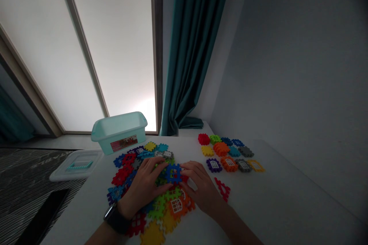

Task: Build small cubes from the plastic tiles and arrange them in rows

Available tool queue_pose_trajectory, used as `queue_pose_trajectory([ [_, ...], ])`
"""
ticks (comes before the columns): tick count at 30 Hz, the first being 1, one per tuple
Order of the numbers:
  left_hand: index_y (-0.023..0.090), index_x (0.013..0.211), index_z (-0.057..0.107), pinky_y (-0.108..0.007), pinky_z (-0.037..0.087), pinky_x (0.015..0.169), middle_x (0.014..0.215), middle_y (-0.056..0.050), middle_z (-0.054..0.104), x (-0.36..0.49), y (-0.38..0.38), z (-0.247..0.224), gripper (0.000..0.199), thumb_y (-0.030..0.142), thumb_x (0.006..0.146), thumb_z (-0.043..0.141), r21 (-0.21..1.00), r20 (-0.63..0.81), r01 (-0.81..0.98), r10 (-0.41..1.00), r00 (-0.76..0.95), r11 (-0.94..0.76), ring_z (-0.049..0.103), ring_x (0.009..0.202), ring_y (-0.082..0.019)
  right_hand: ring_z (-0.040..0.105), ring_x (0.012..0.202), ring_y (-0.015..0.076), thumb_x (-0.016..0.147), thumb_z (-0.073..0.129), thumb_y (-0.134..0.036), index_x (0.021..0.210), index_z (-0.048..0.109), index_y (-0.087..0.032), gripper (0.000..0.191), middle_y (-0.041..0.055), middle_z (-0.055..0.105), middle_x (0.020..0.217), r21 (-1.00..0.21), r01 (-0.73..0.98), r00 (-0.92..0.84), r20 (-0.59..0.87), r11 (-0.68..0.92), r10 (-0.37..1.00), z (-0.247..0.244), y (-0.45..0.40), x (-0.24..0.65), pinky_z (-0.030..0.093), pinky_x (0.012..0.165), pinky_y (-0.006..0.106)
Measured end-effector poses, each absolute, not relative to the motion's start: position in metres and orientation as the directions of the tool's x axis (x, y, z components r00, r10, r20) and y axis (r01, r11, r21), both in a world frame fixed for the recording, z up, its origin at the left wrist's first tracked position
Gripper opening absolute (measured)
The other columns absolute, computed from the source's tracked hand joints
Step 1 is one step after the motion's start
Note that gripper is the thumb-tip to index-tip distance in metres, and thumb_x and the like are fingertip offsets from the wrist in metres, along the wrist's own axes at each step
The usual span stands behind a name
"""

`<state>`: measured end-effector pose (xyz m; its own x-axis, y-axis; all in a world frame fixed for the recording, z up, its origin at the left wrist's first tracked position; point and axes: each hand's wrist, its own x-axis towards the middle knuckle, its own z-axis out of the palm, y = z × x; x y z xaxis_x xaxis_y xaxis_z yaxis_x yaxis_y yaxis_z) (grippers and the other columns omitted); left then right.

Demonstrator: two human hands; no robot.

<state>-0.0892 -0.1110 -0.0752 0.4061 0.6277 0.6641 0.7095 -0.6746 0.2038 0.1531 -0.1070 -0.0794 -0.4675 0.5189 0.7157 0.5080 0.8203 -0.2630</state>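
Nearest, a black watch (115, 218) with a dark strap circles the person's left wrist, and that forearm comes in low from the bottom edge. The left hand (143, 187) lies palm down, its fingers closed in narrowly against one side of a blue waffle block (173, 173). The right hand (199, 185), also palm down, curves in from the other side, its fingertips (184, 168) on the block's opposite edge, so the square, notched plastic piece is gripped between both hands above a loose heap of interlocking plastic waffle blocks (135, 214). The heap is a jumble of matte, toothed squares in red, green, yellow, purple and blue, some with molded window frames, such as an orange window block (176, 206). A jagged red strip of joined pieces (222, 189) lies just beside the right hand on the white table (267, 203). Further on, a neat group of separate blocks (227, 153) sits in rough rows. Beyond the heap stands a translucent pale teal plastic bin (119, 132) with a printed label, and its clear lid (76, 164) with a teal handle lies at the table's left edge. Farther away hang a dark teal curtain (186, 53) and a tall frosted window (115, 46).
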Motion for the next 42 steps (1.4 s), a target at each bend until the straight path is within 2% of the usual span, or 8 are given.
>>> queue_pose_trajectory([
  [6, 0.024, 0.125, 0.059, -0.046, 0.054, 0.094, 0.119, -0.012, 0.062, -0.09, -0.111, -0.076, 0.041, 0.041, 0.089, 0.07, 0.216, 0.672, 0.693, 0.62, 0.406, -0.688, 0.061, 0.11, -0.03, 0.064, 0.111, 0.0245, 0.094, 0.061, -0.018, 0.109, 0.061, -0.025, 0.017, 0.0088, 0.071, 0.114, -0.247, 0.492, -0.46, 0.741, 0.835, 0.49, -0.077, -0.109, 0.153, 0.056, 0.097, 0.046],
  [13, 0.022, 0.128, 0.055, -0.046, 0.053, 0.095, 0.121, -0.012, 0.06, -0.091, -0.11, -0.076, 0.046, 0.034, 0.087, 0.073, 0.212, 0.661, 0.684, 0.618, 0.426, -0.698, 0.059, 0.11, -0.029, 0.064, 0.109, 0.0247, 0.095, 0.058, -0.017, 0.108, 0.06, -0.025, 0.015, 0.0094, 0.07, 0.115, -0.326, 0.479, -0.417, 0.732, 0.815, 0.538, -0.08, -0.109, 0.152, 0.057, 0.092, 0.044],
  [22, 0.022, 0.128, 0.055, -0.045, 0.053, 0.096, 0.125, -0.012, 0.057, -0.088, -0.109, -0.083, 0.046, 0.027, 0.086, 0.072, 0.323, 0.652, 0.646, 0.657, 0.378, -0.692, 0.057, 0.114, -0.029, 0.065, 0.106, 0.0242, 0.095, 0.056, -0.019, 0.108, 0.059, -0.025, 0.014, 0.0095, 0.069, 0.113, -0.337, 0.472, -0.405, 0.738, 0.815, 0.54, -0.081, -0.107, 0.152, 0.058, 0.088, 0.042],
  [26, 0.023, 0.127, 0.056, -0.045, 0.053, 0.098, 0.125, -0.012, 0.057, -0.086, -0.109, -0.082, 0.044, 0.028, 0.085, 0.071, 0.384, 0.628, 0.621, 0.686, 0.366, -0.683, 0.057, 0.114, -0.029, 0.065, 0.108, 0.0243, 0.096, 0.055, -0.019, 0.107, 0.061, -0.025, 0.013, 0.0102, 0.068, 0.116, -0.266, 0.532, -0.416, 0.744, 0.804, 0.522, -0.082, -0.108, 0.153, 0.058, 0.09, 0.042],
  [31, 0.023, 0.122, 0.057, -0.042, 0.052, 0.098, 0.122, -0.01, 0.057, -0.083, -0.11, -0.077, 0.041, 0.027, 0.084, 0.072, 0.497, 0.595, 0.553, 0.727, 0.343, -0.668, 0.059, 0.113, -0.027, 0.062, 0.114, 0.0244, 0.097, 0.056, -0.014, 0.101, 0.063, -0.024, 0.013, 0.0093, 0.066, 0.117, -0.076, 0.58, -0.461, 0.791, 0.811, 0.403, -0.08, -0.109, 0.155, 0.055, 0.098, 0.045],
  [34, 0.022, 0.117, 0.058, -0.039, 0.052, 0.096, 0.12, -0.009, 0.057, -0.08, -0.111, -0.075, 0.034, 0.029, 0.086, 0.072, 0.566, 0.574, 0.495, 0.746, 0.337, -0.659, 0.059, 0.11, -0.026, 0.061, 0.116, 0.0249, 0.096, 0.057, -0.012, 0.103, 0.063, -0.023, 0.014, 0.01, 0.065, 0.117, -0.042, 0.592, -0.45, 0.811, 0.805, 0.373, -0.08, -0.11, 0.156, 0.054, 0.101, 0.046],
  [37, 0.022, 0.112, 0.059, -0.039, 0.052, 0.094, 0.119, -0.009, 0.057, -0.079, -0.112, -0.074, 0.028, 0.032, 0.088, 0.071, 0.612, 0.551, 0.458, 0.763, 0.338, -0.645, 0.059, 0.107, -0.025, 0.06, 0.117, 0.0258, 0.096, 0.057, -0.014, 0.103, 0.064, -0.023, 0.014, 0.0113, 0.062, 0.12, -0.15, 0.598, -0.347, 0.837, 0.788, 0.423, -0.083, -0.11, 0.156, 0.055, 0.098, 0.044],
  [42, 0.022, 0.098, 0.061, -0.038, 0.049, 0.094, 0.112, -0.008, 0.057, -0.075, -0.115, -0.067, 0.006, 0.024, 0.096, 0.056, 0.678, 0.536, 0.404, 0.789, 0.3, -0.614, 0.059, 0.104, -0.023, 0.061, 0.114, 0.0265, 0.096, 0.058, -0.027, 0.095, 0.063, -0.025, 0.005, 0.01, 0.06, 0.117, -0.584, 0.479, -0.131, 0.691, 0.655, 0.711, -0.088, -0.109, 0.15, 0.056, 0.095, 0.045],
])
